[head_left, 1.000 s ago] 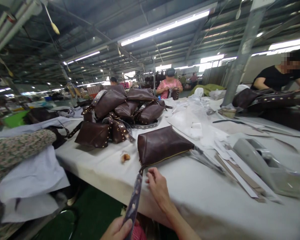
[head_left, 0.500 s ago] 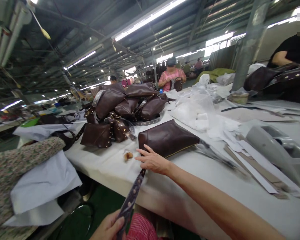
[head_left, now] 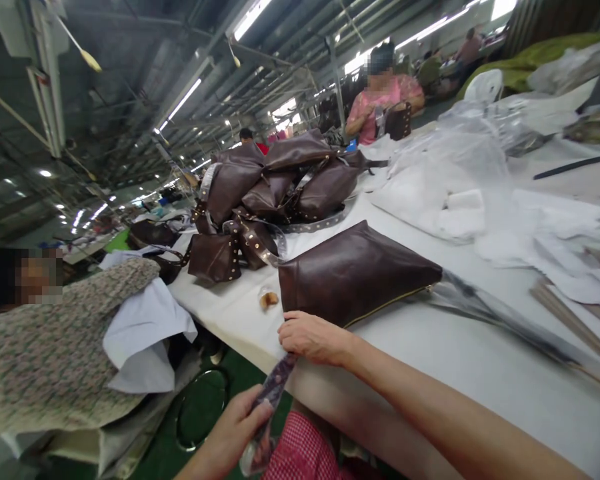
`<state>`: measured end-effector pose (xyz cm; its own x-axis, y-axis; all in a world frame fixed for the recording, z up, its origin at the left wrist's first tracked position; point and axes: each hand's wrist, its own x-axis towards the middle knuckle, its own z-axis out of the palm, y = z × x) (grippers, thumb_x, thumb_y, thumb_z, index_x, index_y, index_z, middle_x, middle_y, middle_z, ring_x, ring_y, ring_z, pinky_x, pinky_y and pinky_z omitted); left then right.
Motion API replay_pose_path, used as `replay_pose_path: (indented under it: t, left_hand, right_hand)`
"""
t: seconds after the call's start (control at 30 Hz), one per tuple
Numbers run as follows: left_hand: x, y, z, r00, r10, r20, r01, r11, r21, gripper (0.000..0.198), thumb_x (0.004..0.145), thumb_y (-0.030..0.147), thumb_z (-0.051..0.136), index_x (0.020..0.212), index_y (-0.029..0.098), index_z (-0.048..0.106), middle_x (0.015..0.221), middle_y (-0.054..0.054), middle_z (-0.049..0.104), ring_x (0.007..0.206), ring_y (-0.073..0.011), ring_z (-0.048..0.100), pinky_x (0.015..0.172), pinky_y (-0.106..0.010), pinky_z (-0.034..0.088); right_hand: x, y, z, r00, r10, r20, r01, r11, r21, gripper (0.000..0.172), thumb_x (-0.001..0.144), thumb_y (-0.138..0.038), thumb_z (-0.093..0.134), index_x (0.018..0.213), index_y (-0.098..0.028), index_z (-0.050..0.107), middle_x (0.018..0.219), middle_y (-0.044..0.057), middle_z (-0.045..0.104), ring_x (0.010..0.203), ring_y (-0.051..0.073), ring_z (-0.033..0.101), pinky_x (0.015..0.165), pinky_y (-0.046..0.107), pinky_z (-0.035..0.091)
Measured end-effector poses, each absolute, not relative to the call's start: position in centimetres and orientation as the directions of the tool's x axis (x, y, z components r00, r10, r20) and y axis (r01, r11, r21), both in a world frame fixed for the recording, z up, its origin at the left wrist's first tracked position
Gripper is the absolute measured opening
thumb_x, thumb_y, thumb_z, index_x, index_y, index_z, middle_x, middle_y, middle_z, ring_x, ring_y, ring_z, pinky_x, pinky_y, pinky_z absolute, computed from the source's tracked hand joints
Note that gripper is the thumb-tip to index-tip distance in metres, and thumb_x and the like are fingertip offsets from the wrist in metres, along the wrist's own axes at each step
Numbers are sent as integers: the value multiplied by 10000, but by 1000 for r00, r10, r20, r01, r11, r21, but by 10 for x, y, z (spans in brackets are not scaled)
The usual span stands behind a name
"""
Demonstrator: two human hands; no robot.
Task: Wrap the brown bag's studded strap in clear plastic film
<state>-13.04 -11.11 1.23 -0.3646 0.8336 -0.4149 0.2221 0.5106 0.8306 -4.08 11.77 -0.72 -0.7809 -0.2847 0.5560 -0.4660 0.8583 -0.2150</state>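
Lying flat near the front edge of the table (head_left: 430,347): 1 bag (head_left: 355,273), dark brown leather, gold zip line along its near side.

Item 1, bag. It is looking soft and slack-sided, light enough for 1 hand, likely to fold if lifted by a corner. The glossy face is probably marking easily. The best hold is judged to be the seamed corner where the strap joins.

Item 2, strap (head_left: 275,390). It is running from the bag's near left corner down off the table edge. It is studded, flat, limp along its length and sleeved in clear film, so it is likely feeling slippery. A pinch across the width is suiting it better than a loose wrap.

Right hand (head_left: 313,337): it is reaching in from the lower right with the forearm over the table edge, knuckles up, fingers clenched around the strap's top end at the bag corner.

Left hand (head_left: 235,427): it is sitting lower, below table level, thumb on top, gripping the strap's lower part.

Also present: 1 pile (head_left: 280,187) of like bags behind, 1 small tan scrap (head_left: 269,300) just beside the bag, and 1 co-worker (head_left: 55,353) in a floral top at left.
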Motion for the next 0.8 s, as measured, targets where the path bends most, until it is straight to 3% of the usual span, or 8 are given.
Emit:
replay_pose_path:
  t: [0.1,0.17,0.23,0.3,0.37,0.47,0.57,0.8]
  left_hand:
    - [-130,-106,10,-344,833,-433,227,521,823,462,748,622,623,825,170,566,589,31,538,494,-111,468,499,-217,340]
    - [-129,-103,12,-332,835,-439,232,524,820,488,741,648,615,826,171,557,559,35,531,449,-100,449,474,-216,321]
    - [-128,-102,17,-338,833,-437,236,525,818,495,752,660,594,842,174,557,540,33,542,426,-100,451,457,-216,310]
    - [-128,-100,23,-350,829,-436,240,530,814,490,763,658,584,855,177,560,537,28,563,421,-104,467,453,-215,311]
    - [-127,-98,28,-370,823,-431,239,533,812,491,764,660,582,851,177,558,522,31,565,409,-97,463,448,-211,310]
    - [-125,-91,28,-386,809,-443,207,544,813,510,764,681,562,846,178,537,499,35,567,384,-85,452,431,-199,300]
    - [-123,-85,21,-377,799,-469,165,556,815,551,750,717,538,870,180,516,493,32,583,371,-89,474,412,-187,295]
    - [-122,-79,11,-419,763,-493,91,576,813,582,738,739,524,863,170,523,496,5,608,364,-100,494,394,-189,292]
  right_hand:
    - [-35,123,-1,-780,-335,528,-477,865,-156,183,806,-53,552,692,-191,588,803,23,651,855,164,583,1039,351,355]
    - [-26,129,6,-788,-329,520,-440,892,-103,55,785,-130,626,793,-185,633,988,65,652,1062,209,543,1095,392,282]
    - [-18,138,12,-791,-270,549,-363,929,-67,343,695,-165,726,1023,-205,639,1246,105,562,1267,284,402,1135,483,174]
    - [-13,145,16,-788,-196,584,-269,962,-40,637,655,-132,748,1247,-230,535,1370,128,469,1322,320,326,1129,541,127]
    - [-14,150,17,-784,-162,599,-205,979,-4,530,759,-98,660,1260,-198,517,1263,124,555,1222,276,432,1114,511,177]
    - [-21,150,15,-788,-194,584,-217,976,31,152,911,-115,496,953,-164,635,924,65,663,941,200,544,961,366,362]
    - [-27,145,13,-795,-201,573,-226,974,28,190,934,-168,507,791,-174,631,791,39,656,800,180,529,733,306,384]
    - [-31,140,11,-796,-183,577,-209,978,22,184,932,-182,509,786,-181,622,792,25,658,756,176,525,672,320,336]
